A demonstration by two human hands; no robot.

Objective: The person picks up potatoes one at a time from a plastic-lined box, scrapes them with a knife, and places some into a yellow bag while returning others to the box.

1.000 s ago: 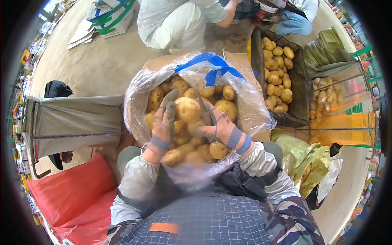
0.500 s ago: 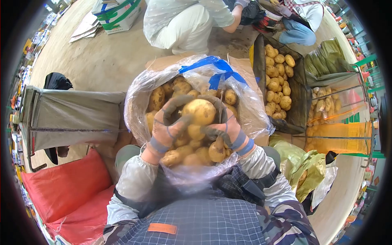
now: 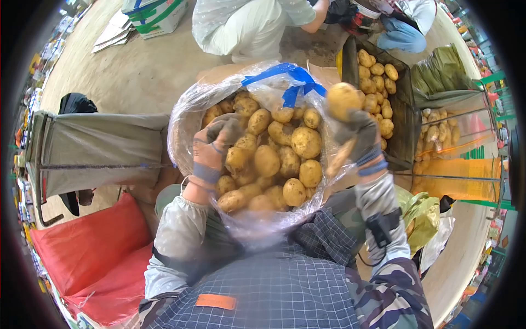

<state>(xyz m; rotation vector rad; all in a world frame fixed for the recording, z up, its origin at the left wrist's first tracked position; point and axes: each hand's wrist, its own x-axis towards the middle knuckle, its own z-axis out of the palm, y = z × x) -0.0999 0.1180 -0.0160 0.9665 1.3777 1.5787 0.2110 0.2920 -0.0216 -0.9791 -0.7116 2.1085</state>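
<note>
Potatoes (image 3: 267, 160) fill a clear plastic bag (image 3: 183, 118) with blue tape (image 3: 285, 70) on its far rim. My right hand (image 3: 364, 140), gloved and slightly blurred, is over the bag's right edge, closed on a large potato (image 3: 343, 102) at its fingertips. A longer, blurred potato (image 3: 340, 158) shows beneath that hand. On the bag's left side is my gloved left hand (image 3: 216, 143), its fingers curled in above the potatoes; whatever they may hold is hidden.
A dark-lined crate (image 3: 404, 118) with potatoes stands at the right, beside an orange bag (image 3: 460, 178). Red sacks (image 3: 96, 241) lie at the lower left, below a grey cloth-covered frame (image 3: 104, 148). Two people (image 3: 252, 27) (image 3: 405, 33) crouch beyond the bag.
My hands have moved apart from the middle of the bag. The right one has gone right with the large potato, toward the crate; the left one has shifted slightly left and up.
</note>
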